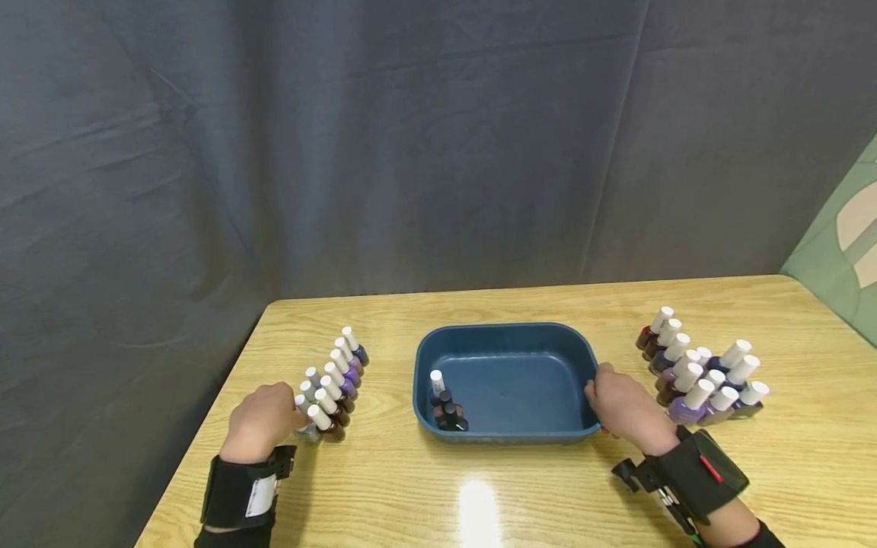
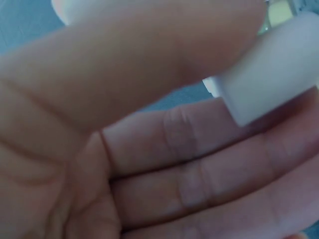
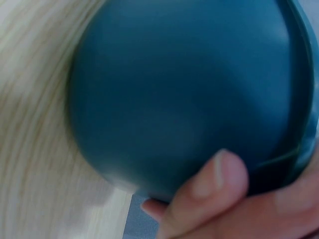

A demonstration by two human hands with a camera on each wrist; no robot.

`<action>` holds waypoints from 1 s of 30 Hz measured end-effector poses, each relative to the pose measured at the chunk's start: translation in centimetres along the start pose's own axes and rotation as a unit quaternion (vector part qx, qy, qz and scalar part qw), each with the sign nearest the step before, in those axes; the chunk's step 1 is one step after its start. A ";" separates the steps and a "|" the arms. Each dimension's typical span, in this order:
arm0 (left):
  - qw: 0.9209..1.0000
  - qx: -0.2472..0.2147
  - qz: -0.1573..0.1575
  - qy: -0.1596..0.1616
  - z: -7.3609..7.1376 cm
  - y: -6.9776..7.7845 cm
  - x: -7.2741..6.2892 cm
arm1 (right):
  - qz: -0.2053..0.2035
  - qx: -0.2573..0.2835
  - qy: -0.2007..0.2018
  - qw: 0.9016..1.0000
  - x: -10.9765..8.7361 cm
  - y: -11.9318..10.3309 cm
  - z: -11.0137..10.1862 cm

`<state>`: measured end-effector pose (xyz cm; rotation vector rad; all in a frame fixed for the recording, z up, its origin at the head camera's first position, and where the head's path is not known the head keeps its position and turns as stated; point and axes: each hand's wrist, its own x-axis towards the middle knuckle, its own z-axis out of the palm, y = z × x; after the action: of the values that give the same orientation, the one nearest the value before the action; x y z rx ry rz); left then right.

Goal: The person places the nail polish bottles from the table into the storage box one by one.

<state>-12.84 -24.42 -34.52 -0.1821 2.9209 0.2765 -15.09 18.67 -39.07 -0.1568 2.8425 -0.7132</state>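
Observation:
At the left group of nail polish bottles (image 1: 331, 384), my left hand (image 1: 263, 418) pinches one by its white cap (image 2: 274, 69), between thumb and fingers. In the head view the fingertips partly hide that bottle. My right hand (image 1: 626, 407) grips the right rim of a dark blue plastic tray (image 1: 507, 438); the right wrist view shows fingers (image 3: 214, 184) against the tray's outer wall. In the tray's left front corner are a white-capped bottle (image 1: 436, 382) and black-capped bottles (image 1: 450, 415).
A second cluster of white-capped nail polish bottles (image 1: 699, 392) stands on the wooden table (image 1: 370, 495), right of the tray and close to my right hand. A dark grey cloth (image 1: 438, 152) hangs behind the table's far edge.

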 end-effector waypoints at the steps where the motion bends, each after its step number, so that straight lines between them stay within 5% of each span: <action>1: 1.000 0.001 0.002 0.001 0.0 0.0 0.0 | 0.000 0.000 0.000 1.000 0.0 0.0 0.0; 14: 1.000 0.007 0.010 0.012 -0.4 -0.7 -0.3 | -0.006 -0.008 0.004 1.000 -0.1 -0.1 -0.2; 22: 0.999 -0.004 -0.036 0.020 -2.3 -1.6 -1.5 | 0.003 -0.007 -0.003 1.000 -0.1 -0.3 -0.1; 26: 0.996 -0.008 -0.040 0.081 -3.2 -1.7 -2.5 | 0.004 -0.009 -0.003 1.000 -0.1 -0.3 -0.2; 30: 0.980 -0.014 -0.032 0.195 -3.9 -1.5 -3.6 | 0.003 -0.012 0.002 1.000 -0.1 -0.3 -0.2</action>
<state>-9.83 -26.32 -30.24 -0.3746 3.2911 0.3029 -15.01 18.54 -38.73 -0.1500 2.8543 -0.6786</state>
